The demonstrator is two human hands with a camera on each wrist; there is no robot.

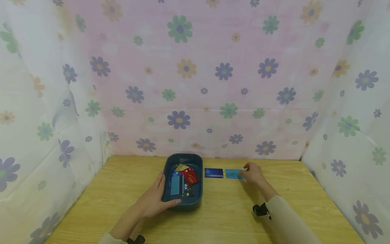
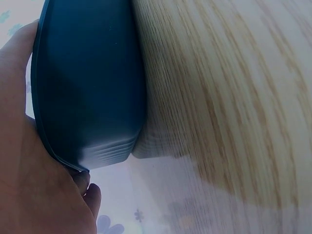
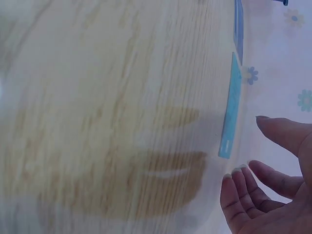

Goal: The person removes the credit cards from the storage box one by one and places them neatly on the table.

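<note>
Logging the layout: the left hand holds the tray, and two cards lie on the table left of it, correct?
Wrong side: the head view shows the dark blue card and light blue card on the table right of the tray.

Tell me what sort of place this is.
Probably a small staged booth: flowered sheets line three sides of a wooden table, with a dark blue tray of cards.

**Room up front**

A hand could slide over the table in front of the two blue cards. Flowery cloth stands close behind. The tub and left hand block one side, the right hand the other.
</note>
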